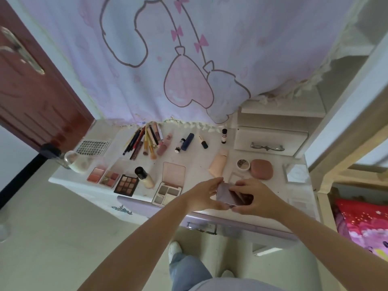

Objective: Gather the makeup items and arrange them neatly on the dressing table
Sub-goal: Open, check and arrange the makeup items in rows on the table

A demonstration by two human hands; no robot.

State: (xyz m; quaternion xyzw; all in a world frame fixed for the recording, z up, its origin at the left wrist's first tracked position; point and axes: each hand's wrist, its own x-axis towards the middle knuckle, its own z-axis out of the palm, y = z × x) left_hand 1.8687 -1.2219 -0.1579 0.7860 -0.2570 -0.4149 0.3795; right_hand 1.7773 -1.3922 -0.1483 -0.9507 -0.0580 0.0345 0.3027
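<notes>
Both my hands hold a small mauve palette (227, 193) with its lid partly raised, just above the front edge of the white dressing table (197, 164). My left hand (204, 196) grips its left side and my right hand (255, 198) pinches its right side. On the table lie an open pale palette (169, 184), a dark nine-pan eyeshadow palette (126, 185), two blush palettes (102, 176), a foundation bottle (144, 177), a bundle of pencils and brushes (144, 141), several lipsticks (186, 141), a peach tube (219, 165), a small jar (243, 164) and a brown compact (261, 169).
A small white drawer unit (268, 139) stands at the back right of the table. A glass bottle (75, 162) and a patterned tray (92, 147) sit at the left end. A pink curtain (168, 59) hangs behind. A brown door (31, 91) is at the left, bedding (361, 223) at the right.
</notes>
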